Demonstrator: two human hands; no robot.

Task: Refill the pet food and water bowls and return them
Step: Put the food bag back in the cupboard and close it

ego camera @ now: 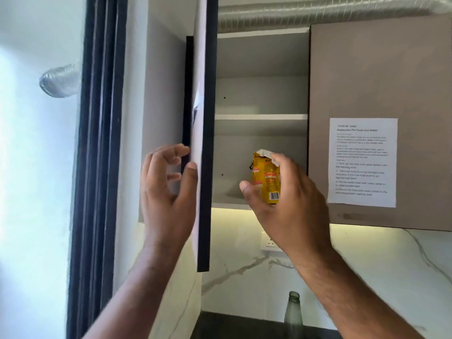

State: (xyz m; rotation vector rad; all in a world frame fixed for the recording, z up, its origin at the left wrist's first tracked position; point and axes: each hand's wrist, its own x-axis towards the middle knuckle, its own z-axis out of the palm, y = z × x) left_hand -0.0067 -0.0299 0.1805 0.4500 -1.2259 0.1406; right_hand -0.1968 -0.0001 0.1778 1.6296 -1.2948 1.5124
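A yellow pet food packet (266,178) with a torn white top stands at the front of the lower shelf of an open wall cabinet (261,116). My right hand (286,196) grips the packet, thumb on its left side and fingers round its right. My left hand (168,192) is at the edge of the open cabinet door (204,152); its thumb touches the door's inner face and its fingers curl loosely behind the edge. No bowls are in view.
A closed cabinet door (381,81) on the right carries a printed task sheet (362,162). A green glass bottle (293,314) stands below on a dark counter. A silver duct (318,13) runs above the cabinet. A dark window frame (97,143) is at left.
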